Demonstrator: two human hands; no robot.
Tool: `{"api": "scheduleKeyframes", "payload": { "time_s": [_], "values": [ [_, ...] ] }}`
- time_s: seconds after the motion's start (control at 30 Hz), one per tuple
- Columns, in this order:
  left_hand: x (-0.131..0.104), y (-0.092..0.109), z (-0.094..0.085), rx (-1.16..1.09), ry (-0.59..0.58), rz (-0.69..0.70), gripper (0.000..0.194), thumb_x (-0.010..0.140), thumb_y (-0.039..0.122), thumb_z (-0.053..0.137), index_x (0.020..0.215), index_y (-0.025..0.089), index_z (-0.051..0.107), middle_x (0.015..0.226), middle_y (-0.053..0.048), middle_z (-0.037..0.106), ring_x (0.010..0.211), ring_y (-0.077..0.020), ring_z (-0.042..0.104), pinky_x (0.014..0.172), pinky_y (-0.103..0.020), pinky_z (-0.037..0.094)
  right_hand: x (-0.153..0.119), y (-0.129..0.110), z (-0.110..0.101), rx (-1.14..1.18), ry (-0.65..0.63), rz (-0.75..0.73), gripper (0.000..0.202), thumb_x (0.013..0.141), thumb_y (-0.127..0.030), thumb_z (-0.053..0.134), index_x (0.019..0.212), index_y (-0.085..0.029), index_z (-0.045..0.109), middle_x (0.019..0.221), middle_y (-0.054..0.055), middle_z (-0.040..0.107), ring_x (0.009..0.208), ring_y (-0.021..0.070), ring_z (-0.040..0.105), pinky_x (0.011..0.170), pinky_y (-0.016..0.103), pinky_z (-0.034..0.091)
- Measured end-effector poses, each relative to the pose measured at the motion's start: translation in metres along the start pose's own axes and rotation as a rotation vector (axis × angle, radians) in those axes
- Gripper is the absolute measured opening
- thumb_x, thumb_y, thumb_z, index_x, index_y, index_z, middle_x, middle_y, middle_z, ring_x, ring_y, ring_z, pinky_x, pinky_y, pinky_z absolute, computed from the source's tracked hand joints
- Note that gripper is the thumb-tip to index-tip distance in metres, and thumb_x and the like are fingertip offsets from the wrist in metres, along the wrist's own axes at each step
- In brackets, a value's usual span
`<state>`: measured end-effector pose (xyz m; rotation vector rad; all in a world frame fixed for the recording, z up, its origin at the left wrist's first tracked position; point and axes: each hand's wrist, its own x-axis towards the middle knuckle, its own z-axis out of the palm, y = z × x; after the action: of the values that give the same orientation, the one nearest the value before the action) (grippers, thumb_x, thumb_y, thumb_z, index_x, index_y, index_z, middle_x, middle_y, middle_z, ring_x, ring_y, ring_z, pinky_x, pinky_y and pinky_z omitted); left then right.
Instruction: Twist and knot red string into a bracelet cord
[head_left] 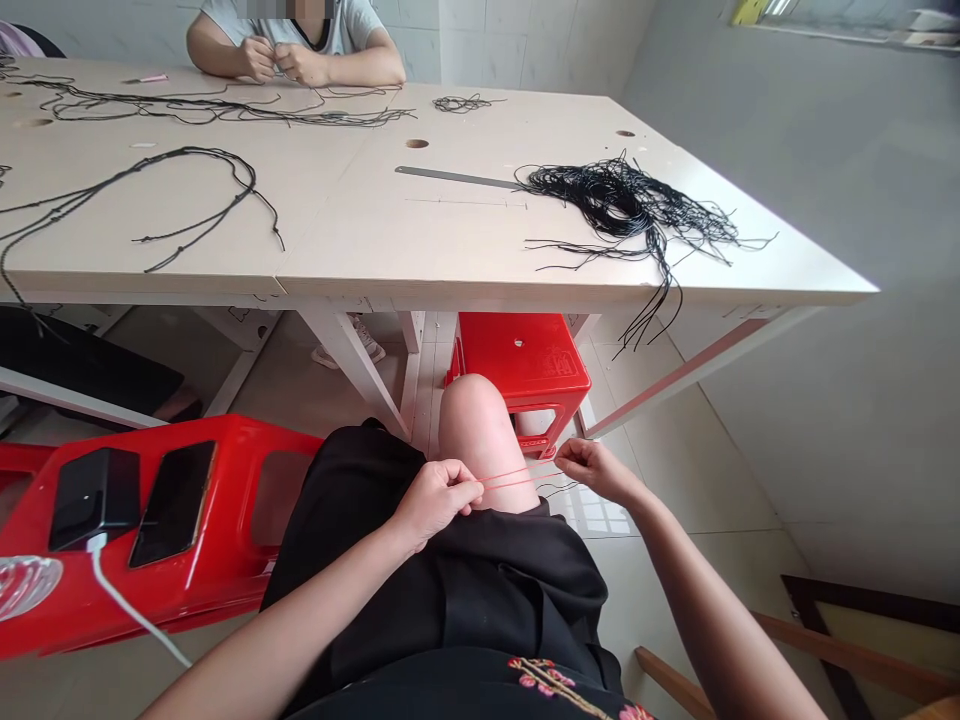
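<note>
A thin red cord point(517, 471) stretches in two strands over my bare knee, between my hands. My left hand point(442, 498) pinches its left end, thumb against the fingers. At the other end my right hand point(592, 468) has its fingertips closed on the red cord. A short dark strand point(555, 488) hangs just below my right fingers; I cannot tell what it is joined to. Beyond my hands, a bundle of black cords point(630, 200) lies on the table point(337, 230), some ends drooping over the front edge.
A metal ruler point(457, 177) lies beside the bundle. Knotted dark cords point(187, 155) spread across the table's left. A person point(300, 60) sits opposite, hands together. A red stool point(525, 360) stands under the table. Another red stool point(225, 500) at left bears a phone point(172, 503) and a black charger point(96, 498).
</note>
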<state>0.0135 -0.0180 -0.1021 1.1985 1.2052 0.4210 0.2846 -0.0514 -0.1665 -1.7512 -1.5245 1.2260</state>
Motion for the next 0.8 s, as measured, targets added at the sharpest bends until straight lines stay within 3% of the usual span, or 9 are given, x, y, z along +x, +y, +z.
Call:
{"api": "scheduleKeyframes", "payload": {
  "time_s": [0.13, 0.2, 0.33, 0.43, 0.5, 0.6, 0.67, 0.73, 0.8],
  "values": [
    [0.0, -0.001, 0.001, -0.012, -0.003, -0.017, 0.012, 0.065, 0.022, 0.061, 0.055, 0.017, 0.056, 0.06, -0.001, 0.064, 0.053, -0.0105, 0.053, 0.055, -0.024, 0.038, 0.01, 0.044, -0.012, -0.027, -0.016, 0.108, 0.026, 0.089, -0.039, 0.055, 0.083, -0.015, 0.061, 0.068, -0.002, 0.057, 0.06, 0.0116, 0.052, 0.056, 0.025, 0.044],
    [0.0, -0.001, 0.002, -0.016, -0.005, -0.024, 0.011, 0.064, 0.022, 0.061, 0.055, 0.017, 0.056, 0.06, -0.001, 0.065, 0.054, -0.0105, 0.053, 0.055, -0.024, 0.038, 0.015, 0.06, -0.018, -0.066, -0.02, 0.186, 0.026, 0.093, -0.037, 0.057, 0.1, -0.013, 0.063, 0.089, 0.003, 0.065, 0.076, 0.0149, 0.062, 0.068, 0.03, 0.054],
    [-0.001, -0.001, 0.002, -0.024, -0.003, -0.033, 0.01, 0.064, 0.021, 0.061, 0.056, 0.017, 0.056, 0.06, -0.001, 0.065, 0.054, -0.0102, 0.053, 0.055, -0.024, 0.038, 0.019, 0.067, -0.031, -0.173, 0.077, 0.31, 0.033, 0.094, -0.035, 0.058, 0.122, -0.017, 0.057, 0.123, 0.008, 0.06, 0.103, 0.0207, 0.062, 0.087, 0.042, 0.055],
    [-0.001, -0.001, 0.001, -0.035, -0.004, -0.039, 0.01, 0.064, 0.021, 0.061, 0.056, 0.017, 0.056, 0.06, -0.001, 0.065, 0.053, -0.0101, 0.053, 0.055, -0.024, 0.039, 0.015, 0.043, -0.028, -0.244, 0.265, 0.279, 0.035, 0.095, -0.035, 0.056, 0.126, -0.018, 0.056, 0.13, 0.012, 0.057, 0.114, 0.0242, 0.059, 0.096, 0.047, 0.05],
    [0.0, -0.001, 0.001, -0.044, -0.007, -0.04, 0.01, 0.065, 0.021, 0.061, 0.056, 0.017, 0.056, 0.061, -0.001, 0.065, 0.054, -0.01, 0.053, 0.055, -0.024, 0.039, 0.009, 0.016, -0.008, -0.255, 0.354, 0.181, 0.045, 0.096, -0.036, 0.048, 0.137, -0.016, 0.049, 0.14, 0.019, 0.051, 0.129, 0.0295, 0.049, 0.105, 0.049, 0.044],
    [0.002, -0.002, 0.003, -0.056, -0.009, -0.04, 0.01, 0.064, 0.022, 0.062, 0.057, 0.017, 0.057, 0.061, -0.001, 0.065, 0.053, -0.0102, 0.053, 0.055, -0.024, 0.038, -0.002, -0.029, 0.041, -0.251, 0.376, -0.011, 0.059, 0.097, -0.046, 0.038, 0.151, -0.021, 0.03, 0.159, 0.01, 0.029, 0.148, 0.0253, 0.022, 0.117, 0.047, 0.032],
    [0.002, -0.003, 0.004, -0.068, -0.011, -0.036, 0.01, 0.064, 0.021, 0.062, 0.057, 0.017, 0.058, 0.059, 0.0, 0.064, 0.053, -0.0104, 0.053, 0.054, -0.024, 0.038, -0.006, -0.052, 0.075, -0.268, 0.393, -0.143, 0.072, 0.095, -0.053, 0.036, 0.154, -0.017, 0.018, 0.163, 0.012, 0.015, 0.151, 0.0286, 0.006, 0.119, 0.055, 0.021],
    [0.002, -0.005, 0.005, -0.083, -0.009, -0.03, 0.01, 0.063, 0.021, 0.062, 0.055, 0.017, 0.057, 0.057, 0.0, 0.063, 0.052, -0.0107, 0.053, 0.055, -0.024, 0.039, -0.006, -0.066, 0.097, -0.301, 0.359, -0.169, 0.073, 0.095, -0.055, 0.033, 0.155, -0.018, 0.016, 0.163, 0.014, 0.013, 0.151, 0.032, 0.005, 0.117, 0.064, 0.016],
    [0.003, -0.005, 0.004, -0.102, 0.005, -0.023, 0.011, 0.063, 0.021, 0.062, 0.054, 0.017, 0.057, 0.055, 0.0, 0.063, 0.052, -0.011, 0.053, 0.054, -0.024, 0.039, 0.0, -0.074, 0.106, -0.324, 0.328, -0.145, 0.073, 0.095, -0.056, 0.032, 0.155, -0.017, 0.016, 0.163, 0.015, 0.013, 0.151, 0.0338, 0.005, 0.115, 0.067, 0.014]
  ]
}}
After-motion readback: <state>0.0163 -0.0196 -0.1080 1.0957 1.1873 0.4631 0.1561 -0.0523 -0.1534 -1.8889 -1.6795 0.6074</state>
